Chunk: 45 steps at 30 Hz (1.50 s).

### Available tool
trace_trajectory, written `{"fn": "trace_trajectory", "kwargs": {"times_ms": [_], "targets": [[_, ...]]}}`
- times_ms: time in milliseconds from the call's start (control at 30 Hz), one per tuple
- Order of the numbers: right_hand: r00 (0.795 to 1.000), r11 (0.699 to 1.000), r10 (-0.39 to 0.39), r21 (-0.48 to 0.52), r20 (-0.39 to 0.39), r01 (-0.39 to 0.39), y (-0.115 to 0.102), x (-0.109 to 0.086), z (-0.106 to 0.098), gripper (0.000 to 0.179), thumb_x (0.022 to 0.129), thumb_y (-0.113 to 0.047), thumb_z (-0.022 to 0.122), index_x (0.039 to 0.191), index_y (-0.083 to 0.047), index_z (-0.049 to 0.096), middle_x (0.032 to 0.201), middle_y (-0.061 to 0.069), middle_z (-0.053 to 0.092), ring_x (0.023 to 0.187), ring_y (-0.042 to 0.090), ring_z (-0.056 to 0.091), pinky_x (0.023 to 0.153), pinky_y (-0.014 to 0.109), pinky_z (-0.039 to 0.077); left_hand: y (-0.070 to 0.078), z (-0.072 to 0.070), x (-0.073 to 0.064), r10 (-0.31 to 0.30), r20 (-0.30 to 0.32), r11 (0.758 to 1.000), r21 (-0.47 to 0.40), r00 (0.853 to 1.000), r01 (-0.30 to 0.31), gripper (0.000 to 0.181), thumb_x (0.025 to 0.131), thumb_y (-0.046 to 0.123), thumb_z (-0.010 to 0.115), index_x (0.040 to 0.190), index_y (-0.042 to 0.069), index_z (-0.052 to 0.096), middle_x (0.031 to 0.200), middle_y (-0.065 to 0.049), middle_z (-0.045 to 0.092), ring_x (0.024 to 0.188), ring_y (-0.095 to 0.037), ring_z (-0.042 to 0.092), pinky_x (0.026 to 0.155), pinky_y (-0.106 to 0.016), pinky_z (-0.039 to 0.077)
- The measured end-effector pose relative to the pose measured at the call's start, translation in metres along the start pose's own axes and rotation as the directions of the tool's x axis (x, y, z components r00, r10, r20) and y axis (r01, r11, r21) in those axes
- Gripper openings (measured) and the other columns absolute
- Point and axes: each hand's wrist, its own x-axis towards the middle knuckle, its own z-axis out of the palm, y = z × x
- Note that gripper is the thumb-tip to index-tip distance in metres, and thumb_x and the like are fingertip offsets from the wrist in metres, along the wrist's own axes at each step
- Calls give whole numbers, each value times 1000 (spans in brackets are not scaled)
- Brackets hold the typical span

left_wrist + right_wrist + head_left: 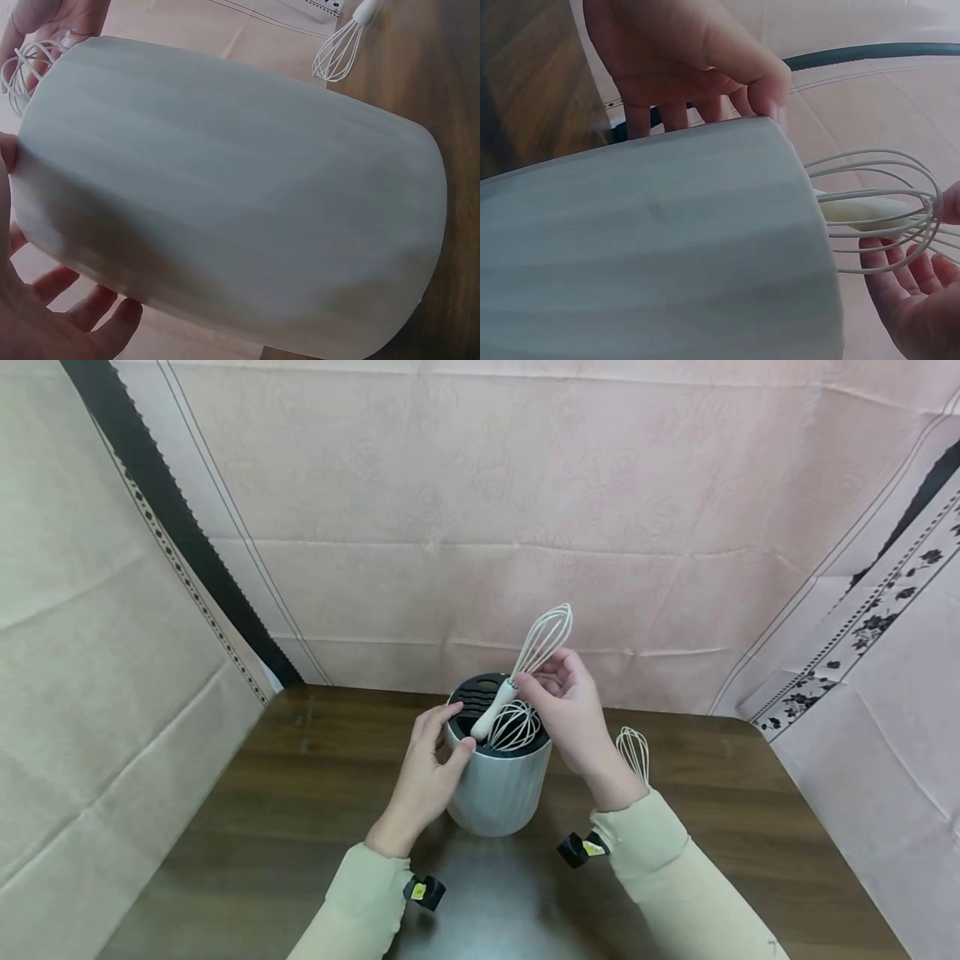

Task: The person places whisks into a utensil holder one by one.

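Note:
A pale, ribbed utensil holder (pixel 498 795) with a black slotted top (pixel 474 693) stands upright on the table. My left hand (pixel 423 772) holds it by the left side of its rim, thumb at the front and fingers round the far side. Between the thumb and fingers of my right hand (pixel 576 718) is a white whisk (pixel 495 708), pinched near where wires meet handle. It tilts with the handle end down over the holder's opening and its wires up. A second whisk (pixel 877 161) sits in the holder, wire end sticking out; its handle is hidden inside.
Another white whisk (pixel 339 54) lies on the brown wooden table (pixel 330 827), to the right of the holder and partly behind the right forearm in the head view. Pale patterned cloth (pixel 480 510) hangs behind the table and at both sides.

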Motion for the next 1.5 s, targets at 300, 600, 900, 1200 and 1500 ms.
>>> {"fn": "trace_trajectory", "kwargs": {"times_ms": [300, 600, 900, 1200, 1500], "targets": [[998, 998, 13, -60, 63, -9, 0, 1, 4, 39, 91, -10, 66, 125, -3, 48, 114, 19, 60, 98, 26, 63, 83, 34, 53, -42, 9, 5, 23, -11, 1000, 14, 1000, -23, 48, 98, 30, 54, 144, 21, 41, 146, -6, 28, 132, -26, 37, 103, -51, 35], [997, 996, 24, -87, 76, -17, 0, -1, 5, 40, 91, -13, 67, 125, -4, 49, 112, 15, 60, 97, 26, 64, 83, 35, 53, -48, 10, 5, 19, -13, 1000, 21, 1000, -19, 48, 98, 32, 53, 144, 24, 40, 146, -3, 28, 131, -25, 37, 103, -51, 36], [994, 992, 25, -122, 103, -13, 1, -3, 4, 45, 89, -20, 70, 126, -4, 50, 111, 13, 61, 97, 25, 62, 86, 33, 51, -50, 10, 5, 21, -8, 999, 43, 1000, -20, 49, 99, 36, 52, 144, 25, 39, 146, -4, 28, 130, -26, 37, 102, -51, 37], [988, 989, -2, -147, 156, 25, -2, -5, 4, 37, 90, -19, 69, 124, -9, 57, 113, 9, 64, 103, 23, 60, 91, 35, 48, -52, 10, 6, 31, -13, 999, 41, 999, -31, 48, 98, 36, 53, 144, 27, 39, 145, -4, 28, 130, -26, 38, 102, -52, 37], [985, 978, -70, -183, 155, 98, -3, -3, 4, 22, 90, -25, 69, 107, -11, 67, 102, 6, 66, 93, 23, 61, 82, 33, 51, -52, 10, 6, 40, -14, 999, 32, 999, -40, 48, 98, 36, 52, 144, 26, 39, 145, -5, 28, 129, -27, 38, 101, -54, 37]]}}
